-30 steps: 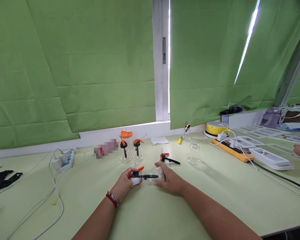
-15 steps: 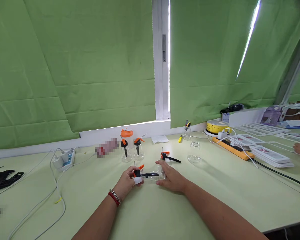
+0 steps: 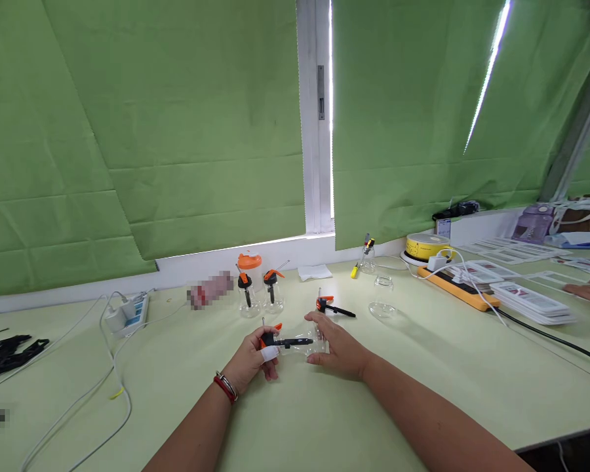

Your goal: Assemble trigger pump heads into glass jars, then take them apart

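Operating remotely, I have the left hand (image 3: 255,354) gripping a black-and-orange plastic sprayer head (image 3: 267,339), the right hand (image 3: 341,347) curled around its clear, rounded, sideways bottle (image 3: 302,350), above the pale-green tabletop's near edge (image 3: 560,434).

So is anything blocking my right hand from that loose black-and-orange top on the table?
Nothing visible stands between your right hand and the loose top, which lies on the table just beyond it. That hand, though, is cupped around one end of the clear bottle.
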Demonstrator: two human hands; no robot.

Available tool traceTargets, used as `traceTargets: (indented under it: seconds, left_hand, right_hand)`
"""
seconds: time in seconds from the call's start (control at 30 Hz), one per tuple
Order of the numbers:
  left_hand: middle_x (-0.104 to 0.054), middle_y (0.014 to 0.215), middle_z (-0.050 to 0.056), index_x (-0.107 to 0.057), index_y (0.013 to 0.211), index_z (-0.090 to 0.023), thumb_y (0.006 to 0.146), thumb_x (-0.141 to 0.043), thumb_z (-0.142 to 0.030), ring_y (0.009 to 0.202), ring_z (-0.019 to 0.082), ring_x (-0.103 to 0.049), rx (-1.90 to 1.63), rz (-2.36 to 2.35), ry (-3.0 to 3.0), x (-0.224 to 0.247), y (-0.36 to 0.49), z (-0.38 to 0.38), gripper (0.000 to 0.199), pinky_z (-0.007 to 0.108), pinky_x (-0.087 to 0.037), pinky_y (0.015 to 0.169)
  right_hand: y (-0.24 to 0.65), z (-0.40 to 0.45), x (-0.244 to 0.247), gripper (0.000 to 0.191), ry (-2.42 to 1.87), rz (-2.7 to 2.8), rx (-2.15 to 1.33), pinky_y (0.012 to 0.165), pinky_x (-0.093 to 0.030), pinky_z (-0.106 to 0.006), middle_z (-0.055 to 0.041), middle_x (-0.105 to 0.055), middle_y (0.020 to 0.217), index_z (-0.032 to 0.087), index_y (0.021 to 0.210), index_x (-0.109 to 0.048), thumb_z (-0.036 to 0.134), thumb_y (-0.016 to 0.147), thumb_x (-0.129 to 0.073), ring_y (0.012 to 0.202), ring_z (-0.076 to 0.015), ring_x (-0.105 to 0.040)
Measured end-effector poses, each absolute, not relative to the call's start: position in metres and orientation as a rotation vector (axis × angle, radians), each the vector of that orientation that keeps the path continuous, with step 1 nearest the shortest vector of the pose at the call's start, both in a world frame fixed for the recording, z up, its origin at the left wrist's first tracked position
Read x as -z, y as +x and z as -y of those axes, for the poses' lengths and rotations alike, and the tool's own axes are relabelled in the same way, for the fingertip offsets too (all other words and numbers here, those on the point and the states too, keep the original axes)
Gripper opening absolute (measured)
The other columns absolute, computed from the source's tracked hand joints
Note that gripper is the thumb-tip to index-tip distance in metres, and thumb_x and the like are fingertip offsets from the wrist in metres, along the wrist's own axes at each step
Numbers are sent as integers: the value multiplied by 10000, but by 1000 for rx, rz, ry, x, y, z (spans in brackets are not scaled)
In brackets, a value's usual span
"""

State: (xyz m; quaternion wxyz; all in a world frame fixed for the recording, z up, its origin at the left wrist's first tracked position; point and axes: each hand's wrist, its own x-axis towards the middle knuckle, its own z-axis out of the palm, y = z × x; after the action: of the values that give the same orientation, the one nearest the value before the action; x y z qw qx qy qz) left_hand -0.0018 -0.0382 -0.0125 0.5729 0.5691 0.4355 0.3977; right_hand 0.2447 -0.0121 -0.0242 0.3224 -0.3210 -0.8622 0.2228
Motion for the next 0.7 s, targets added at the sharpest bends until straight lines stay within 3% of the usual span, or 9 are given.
traceTargets:
  seconds: [0.2,0.47,0.7]
  left_hand:
    - [-601,611,-30,-463,1097,-170,715,-665,-306,442,155,-622,-917,-974,1333,15,0,39,453,263,-492,429]
    - [-597,633,-30,-469,1099,-160,698,-686,-267,483,168,-642,-921,-941,1349,15,-1,41,469,280,-509,459]
    - [-601,631,-28,-489,1080,-158,670,-706,-254,501,182,-646,-902,-913,1360,13,2,44,473,301,-516,480]
  right_hand:
    - [247,13,23,770,-910,2267,-610,843,-427,-341,-81,-409,1299,263,1305,-300,536,680,-656,977,-218,-504]
    - [248,13,24,725,-937,2235,-783,712,-431,-293,-61,-437,1222,270,1280,-309,532,693,-645,732,-129,-474]
    - [248,8,29,604,-941,2082,-1046,632,-408,-261,-37,-501,1046,243,1209,-382,509,724,-624,679,-112,-468]
